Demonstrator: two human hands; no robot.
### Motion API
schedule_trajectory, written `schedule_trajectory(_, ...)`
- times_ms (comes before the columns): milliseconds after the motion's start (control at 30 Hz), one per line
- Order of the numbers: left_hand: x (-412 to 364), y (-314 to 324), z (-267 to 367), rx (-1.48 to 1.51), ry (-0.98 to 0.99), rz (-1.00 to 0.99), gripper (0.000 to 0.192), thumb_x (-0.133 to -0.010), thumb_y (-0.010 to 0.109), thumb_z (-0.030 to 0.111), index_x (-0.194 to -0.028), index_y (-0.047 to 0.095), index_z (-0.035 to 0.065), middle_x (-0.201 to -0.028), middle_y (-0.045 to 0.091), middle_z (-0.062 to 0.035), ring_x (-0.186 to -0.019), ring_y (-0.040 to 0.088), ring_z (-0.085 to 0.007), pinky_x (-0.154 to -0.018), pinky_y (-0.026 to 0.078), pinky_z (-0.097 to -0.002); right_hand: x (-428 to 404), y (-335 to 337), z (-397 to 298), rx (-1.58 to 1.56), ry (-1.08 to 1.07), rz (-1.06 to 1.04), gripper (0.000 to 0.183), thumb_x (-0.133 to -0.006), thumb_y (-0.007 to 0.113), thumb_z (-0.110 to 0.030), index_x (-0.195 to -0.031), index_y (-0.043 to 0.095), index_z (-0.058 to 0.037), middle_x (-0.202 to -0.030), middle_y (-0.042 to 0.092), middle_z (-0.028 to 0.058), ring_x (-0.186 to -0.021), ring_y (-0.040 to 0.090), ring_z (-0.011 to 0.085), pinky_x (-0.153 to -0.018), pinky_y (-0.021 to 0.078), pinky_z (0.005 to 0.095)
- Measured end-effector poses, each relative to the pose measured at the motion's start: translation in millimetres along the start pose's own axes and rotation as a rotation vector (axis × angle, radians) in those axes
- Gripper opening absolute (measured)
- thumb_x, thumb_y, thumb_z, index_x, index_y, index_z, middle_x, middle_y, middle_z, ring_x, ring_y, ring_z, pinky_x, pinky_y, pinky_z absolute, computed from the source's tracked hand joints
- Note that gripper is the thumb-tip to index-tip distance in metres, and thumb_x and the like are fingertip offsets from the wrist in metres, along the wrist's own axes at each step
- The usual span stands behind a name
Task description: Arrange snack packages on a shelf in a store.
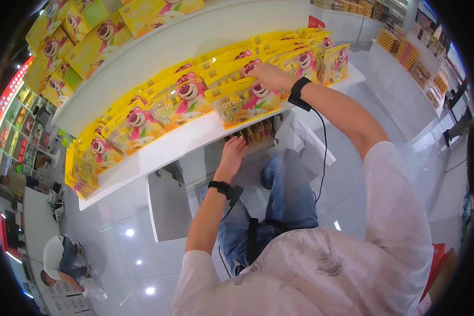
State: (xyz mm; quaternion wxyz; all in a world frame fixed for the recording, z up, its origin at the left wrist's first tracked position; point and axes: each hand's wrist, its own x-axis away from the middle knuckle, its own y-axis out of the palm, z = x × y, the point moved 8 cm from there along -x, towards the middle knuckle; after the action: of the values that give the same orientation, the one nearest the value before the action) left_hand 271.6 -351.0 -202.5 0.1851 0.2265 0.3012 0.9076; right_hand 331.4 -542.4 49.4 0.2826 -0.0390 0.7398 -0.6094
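Note:
Rows of yellow plastic bags with a pink cartoon bear stand on a white display shelf (pixel 134 162). My right hand (pixel 271 78) is at the top edge of a front bag (pixel 245 104), with its fingers bent over it; whether it grips this bag or the one behind is not clear. Lower down, my left hand (pixel 234 152) reaches to the opening of the cabinet under the shelf, its fingertips near dark packages (pixel 260 132) inside. Its fingers are partly bent, and any hold there cannot be made out. Both wrists wear black bands with cables.
Two cabinet doors stand open, one at the left (pixel 170 209) and one at the right (pixel 312 138). Yellow boxes (pixel 106 35) fill the upper shelf. A person (pixel 61 256) bends over at the lower left. Another counter (pixel 403 87) with stacked goods stands at the right.

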Motion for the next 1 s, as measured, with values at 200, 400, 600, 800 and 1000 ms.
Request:
schedule_trajectory(200, 15.4, 19.7, -23.2, 0.155, 0.033, -0.2, 0.053, -0.099, 0.061, 0.027, -0.139, 0.038, 0.0019, -0.143, 0.043, -0.0115, -0.134, 0.043, -0.0248, -0.118, 0.032, -0.0372, 18.1, -16.6, -58.6, -0.023, -0.058, -0.038, 0.014, -0.072, 0.057, 0.008, -0.084, 0.051, 0.0057, -0.082, 0.059, 0.0265, -0.083, 0.065, 0.0412, -0.067, 0.0507, 0.0435)
schedule_trajectory(400, 24.0, 32.2, -43.2, 0.388, 0.017, -0.256, 0.045, -0.1, 0.056, 0.033, -0.138, 0.043, 0.0131, -0.141, 0.047, -0.0039, -0.133, 0.042, -0.024, -0.115, 0.034, -0.0452, 47.2, -30.7, -114.9, -0.13, -0.001, -0.02, 0.01, -0.075, 0.064, 0.001, -0.081, 0.055, 0.0019, -0.08, 0.064, 0.025, -0.075, 0.065, 0.0409, -0.067, 0.05, 0.0466)
schedule_trajectory(600, 49.4, 37.0, -38.0, 0.528, 0.01, -0.347, 0.075, -0.087, 0.071, 0.046, -0.147, 0.037, 0.0157, -0.148, 0.042, -0.0054, -0.14, 0.036, -0.0276, -0.117, 0.029, -0.0521, 52.8, -56.8, -143.0, -0.105, 0.018, -0.013, 0.021, -0.077, 0.069, -0.008, -0.079, 0.05, -0.0001, -0.071, 0.06, 0.0189, -0.071, 0.062, 0.0402, -0.062, 0.0472, 0.0467)
schedule_trajectory(800, 84.8, 41.9, -0.4, 0.37, 0.279, -0.422, 0.102, -0.074, 0.062, 0.076, -0.15, 0.032, 0.015, -0.152, 0.039, -0.0061, -0.138, 0.038, -0.0283, -0.116, 0.03, -0.0486, 84.0, -78.2, -214.4, -0.195, -0.122, 0.02, 0.023, -0.08, 0.069, -0.011, -0.083, 0.048, -0.0007, -0.076, 0.059, 0.0169, -0.07, 0.061, 0.0387, -0.06, 0.0489, 0.0443)
schedule_trajectory(1000, 108.1, 7.3, 25.0, 0.407, 0.408, 0.008, 0.085, -0.09, 0.032, 0.077, -0.151, 0.03, 0.0172, -0.15, 0.04, -0.008, -0.133, 0.044, -0.0284, -0.111, 0.038, -0.0434, 117.5, -54.6, -256.2, -0.334, -0.032, -0.079, 0.021, -0.088, 0.063, -0.015, -0.089, 0.049, 0.0004, -0.083, 0.061, 0.0182, -0.076, 0.063, 0.0386, -0.062, 0.0513, 0.0432)
